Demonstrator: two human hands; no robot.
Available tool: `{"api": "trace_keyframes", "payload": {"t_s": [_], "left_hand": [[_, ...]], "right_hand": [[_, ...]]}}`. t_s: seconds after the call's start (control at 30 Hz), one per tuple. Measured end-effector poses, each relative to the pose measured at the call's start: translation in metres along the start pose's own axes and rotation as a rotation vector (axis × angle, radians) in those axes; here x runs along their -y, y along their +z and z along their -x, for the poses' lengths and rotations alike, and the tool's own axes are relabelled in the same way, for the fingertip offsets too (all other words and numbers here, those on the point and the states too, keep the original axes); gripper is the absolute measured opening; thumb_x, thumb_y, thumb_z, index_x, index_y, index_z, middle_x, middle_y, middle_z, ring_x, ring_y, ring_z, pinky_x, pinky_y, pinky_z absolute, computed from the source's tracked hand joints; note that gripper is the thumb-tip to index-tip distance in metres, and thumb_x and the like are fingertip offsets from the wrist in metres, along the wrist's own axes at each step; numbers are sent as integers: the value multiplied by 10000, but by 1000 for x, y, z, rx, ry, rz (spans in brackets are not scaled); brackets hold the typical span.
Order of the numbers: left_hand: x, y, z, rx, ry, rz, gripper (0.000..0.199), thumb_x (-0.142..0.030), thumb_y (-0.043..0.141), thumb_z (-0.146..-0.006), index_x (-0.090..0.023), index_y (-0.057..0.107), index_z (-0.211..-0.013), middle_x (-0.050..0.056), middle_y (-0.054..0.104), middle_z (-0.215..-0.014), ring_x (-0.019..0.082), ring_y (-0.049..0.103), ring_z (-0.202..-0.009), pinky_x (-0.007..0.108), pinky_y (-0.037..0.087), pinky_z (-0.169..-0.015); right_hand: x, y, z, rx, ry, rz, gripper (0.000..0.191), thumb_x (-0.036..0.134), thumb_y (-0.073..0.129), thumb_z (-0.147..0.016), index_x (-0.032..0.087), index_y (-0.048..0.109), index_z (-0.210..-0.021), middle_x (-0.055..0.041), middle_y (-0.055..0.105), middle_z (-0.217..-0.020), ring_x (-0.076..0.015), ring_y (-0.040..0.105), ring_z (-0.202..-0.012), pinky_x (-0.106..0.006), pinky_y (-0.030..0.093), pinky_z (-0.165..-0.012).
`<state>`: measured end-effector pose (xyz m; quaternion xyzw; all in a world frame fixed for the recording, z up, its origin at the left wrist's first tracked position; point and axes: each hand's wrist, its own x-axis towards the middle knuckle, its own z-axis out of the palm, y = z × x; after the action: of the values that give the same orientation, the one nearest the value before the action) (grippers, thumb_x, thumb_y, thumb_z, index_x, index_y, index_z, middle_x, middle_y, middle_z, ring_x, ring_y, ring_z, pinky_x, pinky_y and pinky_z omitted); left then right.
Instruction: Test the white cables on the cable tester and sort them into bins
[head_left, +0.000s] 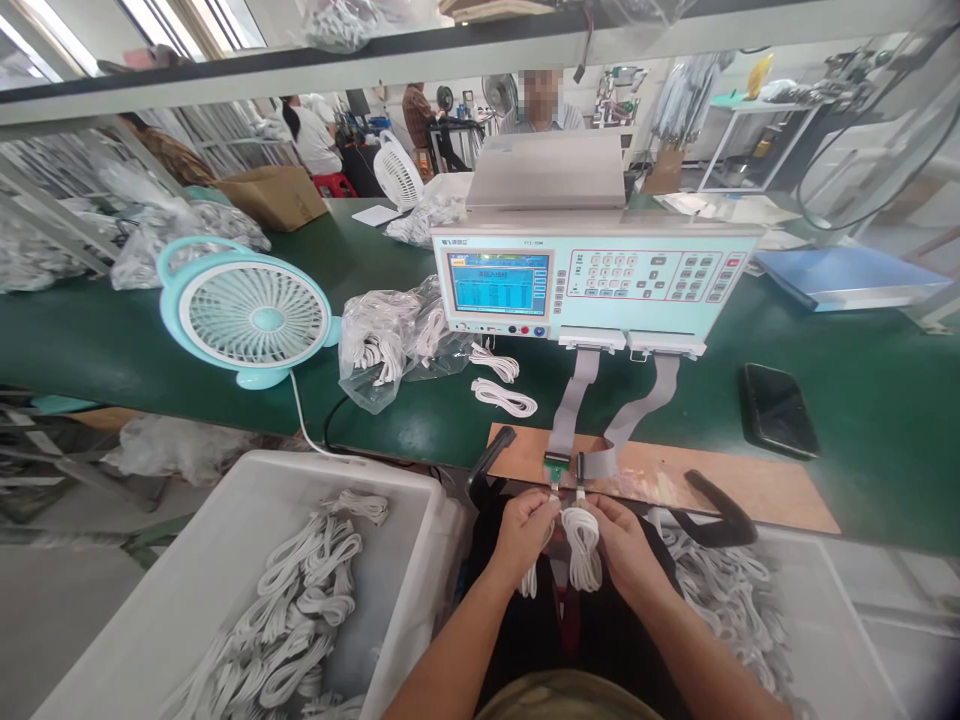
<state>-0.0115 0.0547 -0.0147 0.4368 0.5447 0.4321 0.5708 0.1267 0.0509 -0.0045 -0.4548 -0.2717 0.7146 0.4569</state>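
In front of the bench machine [562, 245], cable ends are held at the connectors; a steady pinch and straight alignment appear to be called for. The left coiled cable [529, 582] is pinched near its end by the left hand [523, 535], its coil hanging beneath. The right coiled cable [584, 560] is pinched near its end by the right hand [624, 545], its coil hanging between the hands. Farther toward the machine, a green board [556, 471] and a black connector [580, 467] are attached to grey ribbons [573, 400].
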Motion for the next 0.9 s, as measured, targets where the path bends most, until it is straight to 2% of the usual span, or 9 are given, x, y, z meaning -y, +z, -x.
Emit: {"api": "trace_keyframes", "payload": {"t_s": [0.13,0.33,0.47,0.57,0.73,0.9], "left_hand": [[4,6,2,-86,-17,68,332,-374,570,-746,-138,543,-514,-12,481,-544,74,417,-462,170,321,-414],[7,17,7,-161,-67,187,358,-478,596,-732,-123,640,-711,-9,529,-547,73,401,-438,182,322,-426],[8,15,5,-165,-31,146,394,-498,608,-708,-118,600,-603,-20,487,-496,69,376,-435,184,302,-427],[7,14,4,-162,-60,137,399,-509,617,-689,-130,560,-577,-42,436,-444,65,346,-414,185,276,-410],[4,17,-4,-126,-77,212,399,-506,645,-651,-136,530,-554,-37,424,-462,68,338,-427,195,250,-422],[-4,23,-8,-147,-2,273,400,-478,634,-651,-148,456,-512,-40,359,-493,77,322,-487,212,257,-483]], "right_hand": [[0,-3,-2,-12,-7,13,295,428,748,-696,156,638,-718,-6,602,-592,-127,495,-526,-220,390,-529],[4,-1,1,9,-11,7,339,465,759,-672,150,667,-759,-17,622,-623,-137,513,-546,-220,401,-529],[2,1,0,1,-7,3,335,463,755,-677,154,684,-786,-15,624,-630,-136,510,-527,-228,403,-524],[-3,-1,-2,-21,-22,27,319,462,739,-692,161,690,-786,-16,638,-655,-143,524,-546,-232,416,-542],[-13,-9,-10,-55,-40,51,340,443,794,-589,160,695,-748,-31,653,-671,-198,569,-601,-256,442,-547],[-13,-8,-12,-57,-55,51,304,408,798,-560,170,689,-715,-41,646,-634,-252,603,-627,-292,464,-555]]}}
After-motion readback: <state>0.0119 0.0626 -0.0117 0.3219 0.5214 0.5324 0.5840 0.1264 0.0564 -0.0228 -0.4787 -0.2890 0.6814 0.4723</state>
